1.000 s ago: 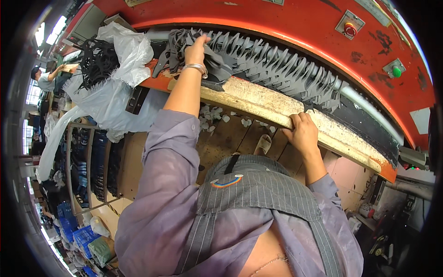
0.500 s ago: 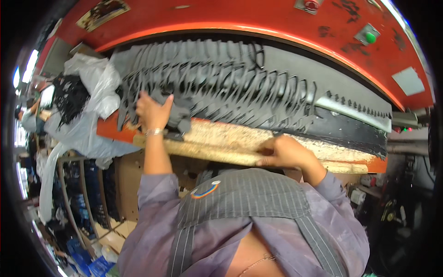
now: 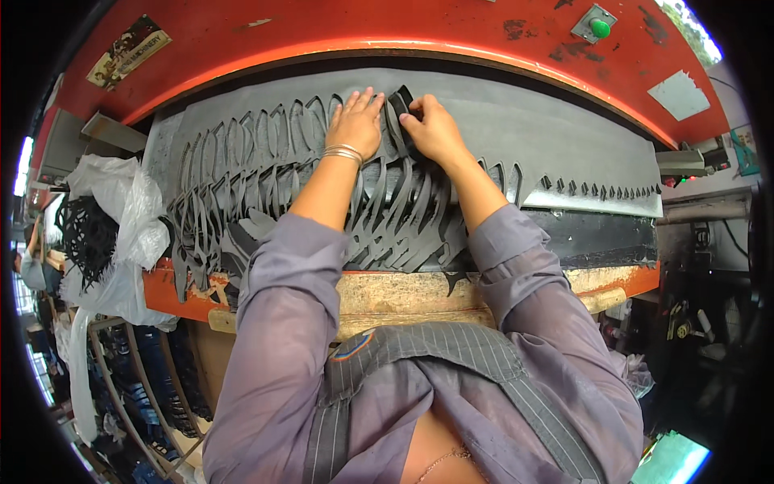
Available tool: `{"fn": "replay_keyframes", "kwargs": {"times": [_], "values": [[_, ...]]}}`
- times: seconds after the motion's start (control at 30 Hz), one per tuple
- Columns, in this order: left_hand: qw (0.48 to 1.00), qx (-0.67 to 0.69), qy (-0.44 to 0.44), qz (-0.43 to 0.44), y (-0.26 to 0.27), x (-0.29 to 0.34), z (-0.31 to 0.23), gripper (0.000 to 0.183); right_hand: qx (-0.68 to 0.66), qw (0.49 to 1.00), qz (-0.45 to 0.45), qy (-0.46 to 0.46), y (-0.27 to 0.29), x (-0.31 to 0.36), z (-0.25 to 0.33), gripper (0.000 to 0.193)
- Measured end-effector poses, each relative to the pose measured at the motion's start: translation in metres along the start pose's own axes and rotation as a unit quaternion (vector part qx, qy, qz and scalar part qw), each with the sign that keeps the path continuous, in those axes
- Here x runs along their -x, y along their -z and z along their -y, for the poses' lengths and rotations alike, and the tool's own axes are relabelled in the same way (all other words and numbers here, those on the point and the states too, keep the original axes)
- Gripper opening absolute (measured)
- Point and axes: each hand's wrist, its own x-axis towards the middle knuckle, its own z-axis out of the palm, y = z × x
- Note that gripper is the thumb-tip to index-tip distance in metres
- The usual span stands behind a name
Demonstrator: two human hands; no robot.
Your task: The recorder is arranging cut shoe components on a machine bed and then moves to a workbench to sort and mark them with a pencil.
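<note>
Two bare hands work close together near the middle of a grey sheet. The left hand (image 3: pixel 357 125) lies palm down, fingers extended and slightly spread, pressing flat and grasping nothing. The right hand (image 3: pixel 431 133) is curled, thumb and fingertips pinching the edge of a dark loop (image 3: pixel 398 103). That loop is narrow and curved, and it stands up from the sheet (image 3: pixel 556 121) between the hands, just beside the left fingertips.

Bracelets (image 3: pixel 345 152) circle the left wrist. Both purple sleeves (image 3: pixel 294 270) are pushed up toward the elbows.

Left of the left hand, a row of long pointed cutouts (image 3: pixel 266 129) runs along the sheet. Nearer the body, slim grey strips (image 3: pixel 403 246) hang in overlapping rows, some between the forearms. To the right, a line of small dark notches (image 3: pixel 597 191) follows the sheet's near edge, which lies over a black board (image 3: pixel 597 234). In front of the strips runs a worn wooden ledge (image 3: pixel 387 298), and below it is the person's striped apron (image 3: pixel 435 355).

Beyond the sheet rises a red panel (image 3: pixel 363 24), with a green button (image 3: pixel 600 29) and a pale card (image 3: pixel 679 95) at its right.

At the left end of the bench, a white plastic bag (image 3: pixel 133 181) rests beside black scraps (image 3: pixel 85 230). A rack (image 3: pixel 133 355) stands below it, and a co-worker (image 3: pixel 32 270) shows at the far left rim.
</note>
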Motion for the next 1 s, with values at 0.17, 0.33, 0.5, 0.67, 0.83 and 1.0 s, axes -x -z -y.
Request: {"fn": "replay_keyframes", "kwargs": {"times": [0.17,0.33,0.5,0.67,0.83,1.0], "values": [[1.0,0.011,-0.019,0.014,0.0,-0.007,0.018,0.034,-0.588,0.801,-0.025,-0.109,0.043,0.026,-0.025,0.019],[0.973,0.038,-0.154,-0.169,0.0,-0.033,-0.023,0.02,-0.685,0.721,-0.032,-0.096,0.094,0.055,-0.039,0.023],[0.825,0.534,0.152,0.104,-0.012,-0.025,-0.115,0.045,-0.634,0.768,0.042,-0.082,0.121,0.073,-0.051,0.034],[0.809,0.575,0.025,0.117,-0.021,0.004,-0.21,0.04,-0.549,0.829,0.08,-0.068,0.157,0.093,-0.083,0.027],[0.953,0.298,-0.042,-0.02,-0.014,0.01,-0.24,0.043,-0.4,0.902,0.133,-0.088,0.179,0.089,-0.099,0.028],[0.92,0.323,0.088,-0.203,0.03,-0.007,-0.157,0.037,-0.083,0.971,0.052,0.219,0.203,0.011,-0.089,0.024]]}}
